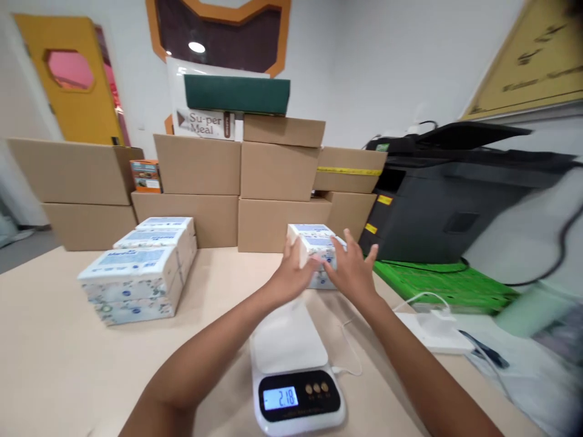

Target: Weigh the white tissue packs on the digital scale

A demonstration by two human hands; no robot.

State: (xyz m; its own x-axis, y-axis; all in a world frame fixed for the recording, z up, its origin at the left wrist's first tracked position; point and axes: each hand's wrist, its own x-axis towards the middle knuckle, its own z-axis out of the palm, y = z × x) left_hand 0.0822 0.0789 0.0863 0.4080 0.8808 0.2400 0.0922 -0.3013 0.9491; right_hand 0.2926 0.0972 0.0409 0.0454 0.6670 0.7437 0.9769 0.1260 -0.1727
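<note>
Past the far end of a white digital scale (289, 349), a stack of tissue packs (314, 230) with blue and floral print stands on the table. My left hand (295, 273) is at the stack's left side, fingers spread. On the other side is my right hand (354, 270), its fingers also apart. The thumbs come close together in front of the stack; whether either hand presses on it I cannot tell. The scale's plate bears nothing that I can see, and its lit display (281, 398) shows 2.18. My hands partly hide the stack.
More tissue packs (132, 273) stand in stacked rows on the left of the table. Cardboard boxes (282, 224) line the back. A dark printer (437, 200) stands at the right, above a green slatted base (441, 282). A power strip (432, 331) with cables lies at the right.
</note>
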